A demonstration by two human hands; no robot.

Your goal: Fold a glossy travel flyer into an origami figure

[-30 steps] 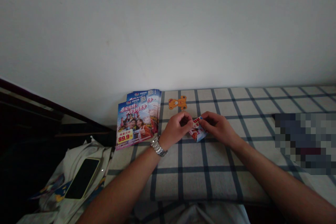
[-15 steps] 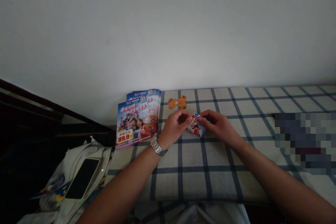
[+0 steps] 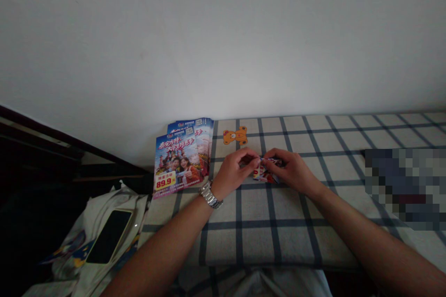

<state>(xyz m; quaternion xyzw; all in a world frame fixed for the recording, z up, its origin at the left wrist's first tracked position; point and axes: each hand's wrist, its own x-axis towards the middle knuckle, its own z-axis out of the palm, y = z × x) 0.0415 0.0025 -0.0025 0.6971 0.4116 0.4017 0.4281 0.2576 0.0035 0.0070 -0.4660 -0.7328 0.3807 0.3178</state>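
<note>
Between my two hands is a small folded piece of printed paper (image 3: 267, 175), coloured red, white and blue like the flyers nearby. My left hand (image 3: 239, 169), with a metal watch (image 3: 210, 196) at the wrist, pinches its upper left edge between thumb and fingers. From the other side my right hand (image 3: 291, 170) pinches the same paper, thumb and fingertips close to those of my left. My fingers cover part of the paper, so its full folded shape is hidden. Just beyond my left hand lies a flat bear cutout (image 3: 235, 136).
A stack of flyers (image 3: 179, 160) lies left of my hands on the checked cloth (image 3: 240, 232), against the wall (image 3: 223, 46). Lower left, a phone (image 3: 109, 236) rests on white fabric (image 3: 76, 274). A blurred-out dark item (image 3: 400, 185) lies at the right.
The folded paper has turned in my fingers and now lies wider and flatter. My left hand has shifted slightly right, and my fingertips have come closer together.
</note>
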